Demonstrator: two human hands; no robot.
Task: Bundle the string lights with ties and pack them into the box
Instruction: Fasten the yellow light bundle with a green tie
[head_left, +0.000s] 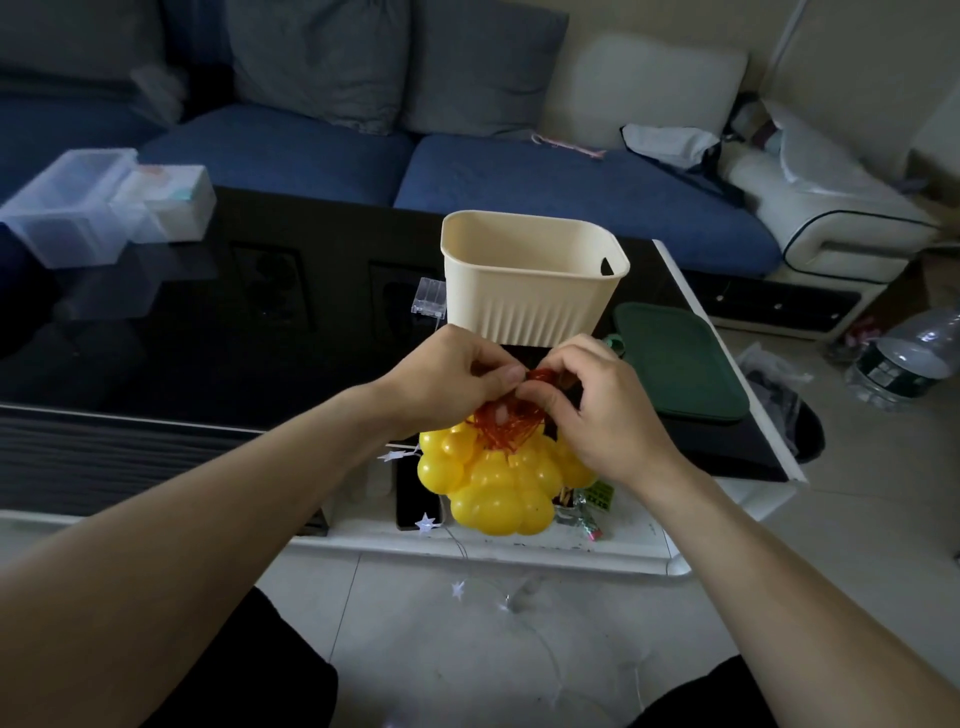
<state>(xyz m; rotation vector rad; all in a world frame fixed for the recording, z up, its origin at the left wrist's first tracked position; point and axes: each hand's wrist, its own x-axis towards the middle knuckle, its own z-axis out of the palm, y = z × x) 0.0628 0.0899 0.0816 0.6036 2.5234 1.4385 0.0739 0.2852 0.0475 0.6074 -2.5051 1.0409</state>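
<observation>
A cluster of yellow ball lights (498, 483) hangs from a tangle of orange-red wire (501, 423), held above the table's near edge. My left hand (457, 374) grips the gathered wire from the left. My right hand (587, 400) pinches a red tie (543, 374) at the top of the bundle, fingertips nearly touching those of the left. Just behind the hands stands the cream ribbed box (530, 291), open and upright. A second string of white star lights (426, 522) on clear wire trails off the table edge toward the floor.
A dark green lid (680, 364) lies right of the box. A small clear case (428, 299) sits to its left. Clear plastic containers (98, 208) stand at the table's far left. Snack wrappers (587, 506) lie under the bundle. A water bottle (904, 364) lies on the floor at right.
</observation>
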